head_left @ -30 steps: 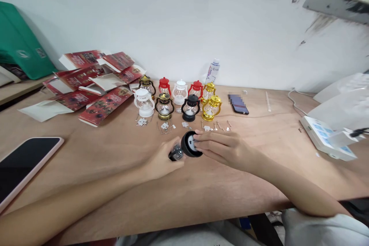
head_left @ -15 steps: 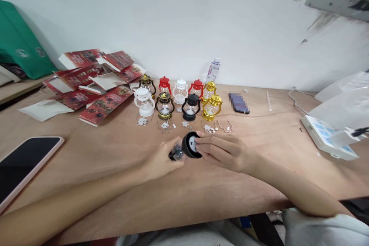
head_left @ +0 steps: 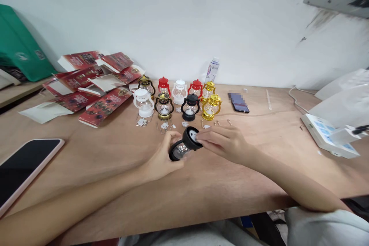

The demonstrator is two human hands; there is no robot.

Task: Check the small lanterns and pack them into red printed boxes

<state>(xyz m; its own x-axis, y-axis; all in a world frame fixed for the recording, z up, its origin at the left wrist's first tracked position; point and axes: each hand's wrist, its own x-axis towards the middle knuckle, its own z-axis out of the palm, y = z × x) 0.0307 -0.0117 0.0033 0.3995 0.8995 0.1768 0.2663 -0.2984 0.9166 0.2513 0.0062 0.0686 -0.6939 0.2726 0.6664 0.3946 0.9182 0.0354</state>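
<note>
The left hand curls around the black lantern, tilted low over the table, the right hand seemingly pinching its base; a twisting slip could drop it onto the clips nearby.

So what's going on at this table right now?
A person at a wooden table holds a small black lantern tipped on its side. The left-hand grip holds the clear globe end; the right-hand grip has fingers on the black base. Behind it nine finished lanterns stand in two rows, with loose metal parts in front and red boxes to the left.
</note>
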